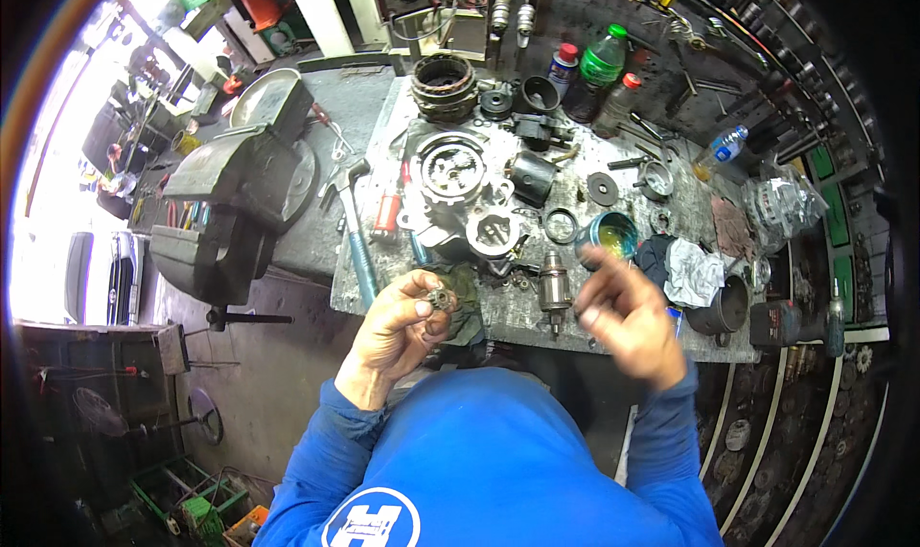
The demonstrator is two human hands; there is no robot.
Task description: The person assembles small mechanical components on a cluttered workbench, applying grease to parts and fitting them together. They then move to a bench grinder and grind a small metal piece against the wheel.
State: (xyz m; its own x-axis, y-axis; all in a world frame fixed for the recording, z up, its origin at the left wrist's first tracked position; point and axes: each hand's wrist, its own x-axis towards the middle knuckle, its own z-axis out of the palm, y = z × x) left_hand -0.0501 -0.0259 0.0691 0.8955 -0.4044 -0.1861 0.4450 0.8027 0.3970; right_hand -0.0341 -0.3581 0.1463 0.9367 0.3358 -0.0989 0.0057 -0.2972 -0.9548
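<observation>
My left hand (395,325) is closed around a small round metal part (440,300), pinched between thumb and fingers; it looks toothed and has a hole. My right hand (628,319) is somewhat blurred. Its index finger stretches toward an open blue tin (611,233) with yellowish grease inside, and I see nothing held in it. Between my hands a motor armature (555,286) stands on the bench. Beyond my left hand sits a cast metal housing (433,214) with round openings. A dark cloth (467,303) lies just behind the left fingers.
A hammer (358,236) and a red cylinder (386,214) lie left of the housing. A large vise (225,216) stands at the left. Bottles (601,60), a wound stator (444,87) and rings fill the back. Rags (692,271) and a cordless tool (774,324) are at the right.
</observation>
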